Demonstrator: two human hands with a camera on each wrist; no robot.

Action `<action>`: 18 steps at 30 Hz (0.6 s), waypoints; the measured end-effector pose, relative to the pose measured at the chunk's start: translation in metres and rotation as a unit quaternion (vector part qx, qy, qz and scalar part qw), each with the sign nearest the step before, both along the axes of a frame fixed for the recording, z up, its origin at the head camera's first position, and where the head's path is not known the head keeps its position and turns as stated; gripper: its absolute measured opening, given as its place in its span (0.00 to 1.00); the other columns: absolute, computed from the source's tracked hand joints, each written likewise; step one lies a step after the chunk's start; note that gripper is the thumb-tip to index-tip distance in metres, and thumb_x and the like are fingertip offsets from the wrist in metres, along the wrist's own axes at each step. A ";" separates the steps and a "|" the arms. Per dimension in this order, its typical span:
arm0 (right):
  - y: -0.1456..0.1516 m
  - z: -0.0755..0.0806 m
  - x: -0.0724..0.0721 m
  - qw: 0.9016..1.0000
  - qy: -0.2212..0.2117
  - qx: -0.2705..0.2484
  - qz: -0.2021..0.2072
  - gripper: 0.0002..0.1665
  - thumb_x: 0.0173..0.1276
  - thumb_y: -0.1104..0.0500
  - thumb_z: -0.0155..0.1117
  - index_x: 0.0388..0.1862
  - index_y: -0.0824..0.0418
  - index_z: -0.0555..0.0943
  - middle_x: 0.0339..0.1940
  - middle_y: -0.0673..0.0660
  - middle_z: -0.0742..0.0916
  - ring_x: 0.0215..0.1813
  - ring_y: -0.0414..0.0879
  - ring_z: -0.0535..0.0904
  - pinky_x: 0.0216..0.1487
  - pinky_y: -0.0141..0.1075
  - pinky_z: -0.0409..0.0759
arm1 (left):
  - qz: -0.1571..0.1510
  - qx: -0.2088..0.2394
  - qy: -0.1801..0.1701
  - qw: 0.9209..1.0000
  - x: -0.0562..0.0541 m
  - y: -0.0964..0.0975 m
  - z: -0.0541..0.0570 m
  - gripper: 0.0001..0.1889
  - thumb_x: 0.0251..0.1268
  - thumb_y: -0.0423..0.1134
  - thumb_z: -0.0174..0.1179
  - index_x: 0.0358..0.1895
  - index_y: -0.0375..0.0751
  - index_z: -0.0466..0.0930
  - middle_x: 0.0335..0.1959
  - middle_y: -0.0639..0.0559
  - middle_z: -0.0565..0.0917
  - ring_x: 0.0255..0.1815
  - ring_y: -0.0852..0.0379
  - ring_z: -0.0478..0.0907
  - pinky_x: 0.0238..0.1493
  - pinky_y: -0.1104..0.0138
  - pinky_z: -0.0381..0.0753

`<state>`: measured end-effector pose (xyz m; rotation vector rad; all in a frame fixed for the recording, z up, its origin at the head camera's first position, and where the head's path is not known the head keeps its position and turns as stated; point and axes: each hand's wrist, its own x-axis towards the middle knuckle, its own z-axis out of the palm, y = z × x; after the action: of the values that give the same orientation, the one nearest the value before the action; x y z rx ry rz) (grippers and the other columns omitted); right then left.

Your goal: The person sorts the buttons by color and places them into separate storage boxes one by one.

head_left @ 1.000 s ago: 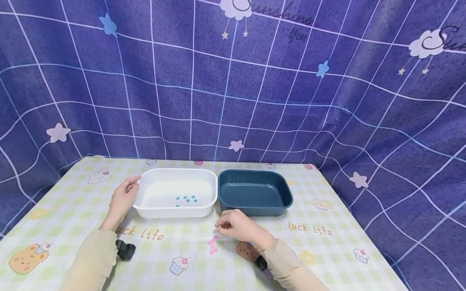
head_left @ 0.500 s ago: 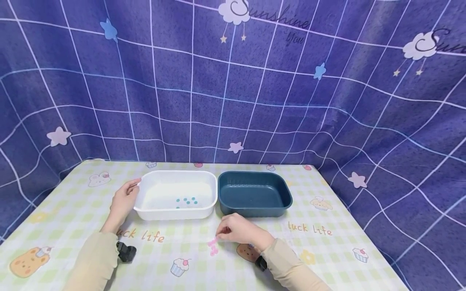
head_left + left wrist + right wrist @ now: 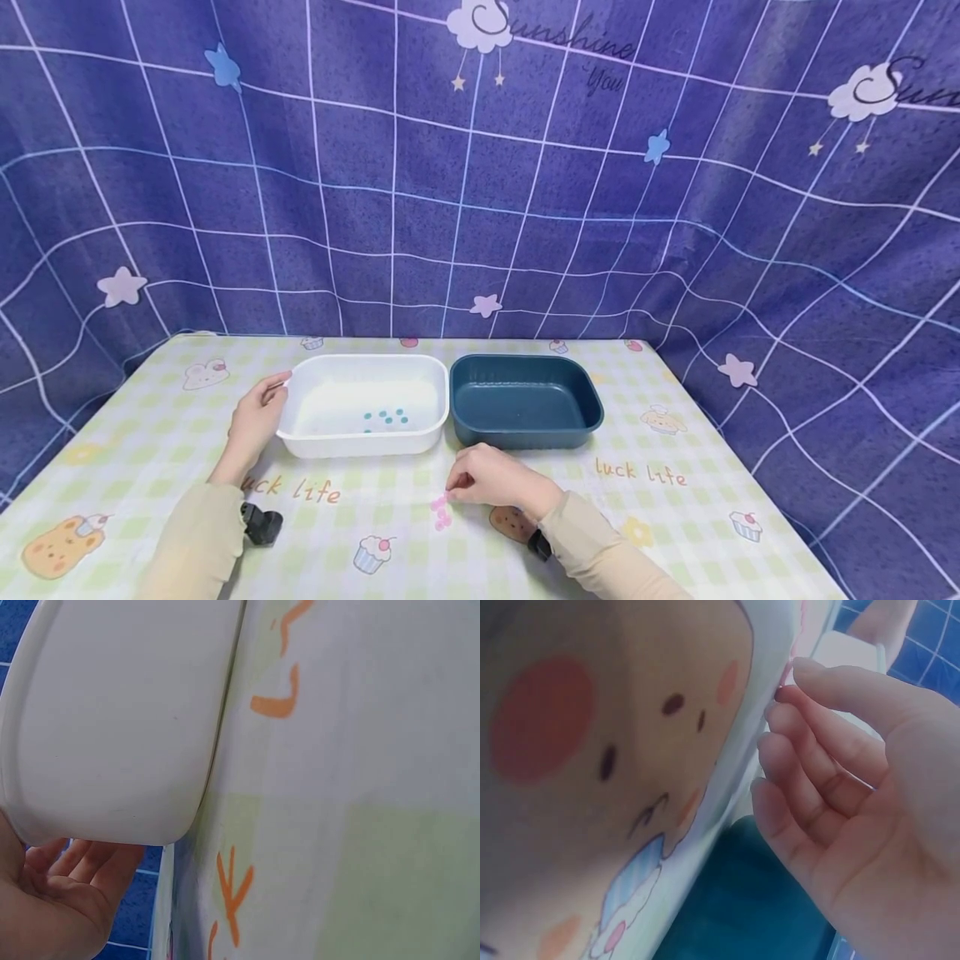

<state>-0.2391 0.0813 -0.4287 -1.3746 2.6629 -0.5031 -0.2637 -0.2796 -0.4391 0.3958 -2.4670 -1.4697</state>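
Observation:
My left hand [image 3: 255, 417] holds the left end of a white plastic tub [image 3: 352, 447]. In the left wrist view the fingers of that hand [image 3: 64, 900] lie against the tub's end wall, and its thumb is mostly hidden. Inside the tub lie several small round teal pieces [image 3: 388, 420]. On the tablecloth, in front of the tubs, is a small cluster of round pink pieces [image 3: 442, 522]. My right hand [image 3: 495, 479] is at the cluster's far end, thumb and index fingertips pinching at a pink piece [image 3: 786, 673], which they largely hide.
A dark teal tub [image 3: 525, 437] stands against the white tub's right side. Both rest on a checked tablecloth [image 3: 285, 567] with printed cartoons. A blue grid-patterned curtain [image 3: 360, 208] hangs behind the table. Black wrist devices [image 3: 261, 525] sit at both cuffs.
My right hand has come down slightly nearer to me, onto the pink pieces. My left hand stays at the white tub's end. The head view has tilted a little.

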 end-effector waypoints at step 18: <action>-0.005 0.001 0.002 0.998 0.061 0.028 0.000 0.03 0.58 0.57 0.68 0.31 0.52 0.87 0.26 0.40 0.81 0.27 0.26 0.68 0.32 0.13 0.65 | -0.001 -0.001 0.006 1.000 -0.001 -0.001 -0.001 0.25 0.74 0.44 0.36 0.70 0.41 0.59 0.67 0.35 0.67 0.65 0.36 0.66 0.64 0.46 0.65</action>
<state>-0.2370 0.0767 -0.4279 -1.4329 2.7499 -0.3517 -0.2646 -0.2809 -0.4398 0.3831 -2.4607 -1.4674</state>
